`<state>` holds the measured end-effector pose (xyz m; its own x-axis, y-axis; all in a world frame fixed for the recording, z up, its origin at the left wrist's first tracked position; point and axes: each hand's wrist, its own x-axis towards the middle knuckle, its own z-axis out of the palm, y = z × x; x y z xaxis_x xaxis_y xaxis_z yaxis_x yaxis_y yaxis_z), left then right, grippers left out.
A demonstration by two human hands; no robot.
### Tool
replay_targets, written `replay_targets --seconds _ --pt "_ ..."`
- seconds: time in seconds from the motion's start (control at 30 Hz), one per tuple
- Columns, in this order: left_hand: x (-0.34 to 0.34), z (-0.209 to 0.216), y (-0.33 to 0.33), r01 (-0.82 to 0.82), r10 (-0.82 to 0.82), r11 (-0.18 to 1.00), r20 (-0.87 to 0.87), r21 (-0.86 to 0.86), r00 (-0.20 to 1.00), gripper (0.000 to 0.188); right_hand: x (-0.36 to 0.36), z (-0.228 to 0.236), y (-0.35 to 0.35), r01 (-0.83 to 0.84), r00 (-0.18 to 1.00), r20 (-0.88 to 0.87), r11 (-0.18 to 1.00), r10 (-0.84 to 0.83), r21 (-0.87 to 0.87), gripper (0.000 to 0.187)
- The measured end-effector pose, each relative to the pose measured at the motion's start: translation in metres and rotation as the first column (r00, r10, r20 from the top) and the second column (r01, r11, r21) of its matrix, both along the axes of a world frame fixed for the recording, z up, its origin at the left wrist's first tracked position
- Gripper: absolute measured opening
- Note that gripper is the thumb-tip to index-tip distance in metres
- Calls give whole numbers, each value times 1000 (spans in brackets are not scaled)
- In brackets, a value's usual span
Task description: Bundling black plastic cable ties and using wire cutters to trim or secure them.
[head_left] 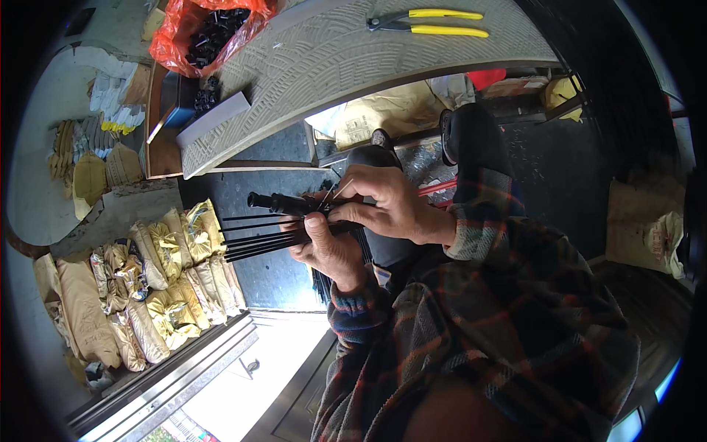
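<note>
In front of my body, my left hand (pixel 328 250) is closed round a bundle of thin black rods (pixel 258 243), which look like umbrella ribs and stick out to the left. A black ringed tube (pixel 278 203) lies along the top of the bundle, its end pointing left. My right hand (pixel 398 205) meets the left one at the tube's right end. Its thumb and forefinger are pinched together on a thin pale wire (pixel 343 188) that slants up from between them. The fingers hide where the wire meets the rods.
Yellow-handled pliers (pixel 431 22) lie on the patterned tabletop (pixel 317 66) ahead. A red plastic bag (pixel 173 37) of small black parts stands at its left end. Several brown paper-wrapped bundles (pixel 85 309) are stacked at left. A flattened carton (pixel 633 221) stands at right.
</note>
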<state>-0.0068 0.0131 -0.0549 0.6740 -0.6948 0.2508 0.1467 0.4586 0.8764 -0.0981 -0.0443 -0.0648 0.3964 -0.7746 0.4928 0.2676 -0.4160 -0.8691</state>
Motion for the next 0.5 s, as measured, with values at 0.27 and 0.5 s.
replay_targets --seconds 0.27,0.5 --pt "-14 6 -2 -40 38 999 -69 -27 997 25 3 -9 1 -146 989 60 974 138 173 21" --pt "-15 5 -3 -95 95 995 30 15 995 33 2 -5 5 -142 989 61 985 136 99 20"
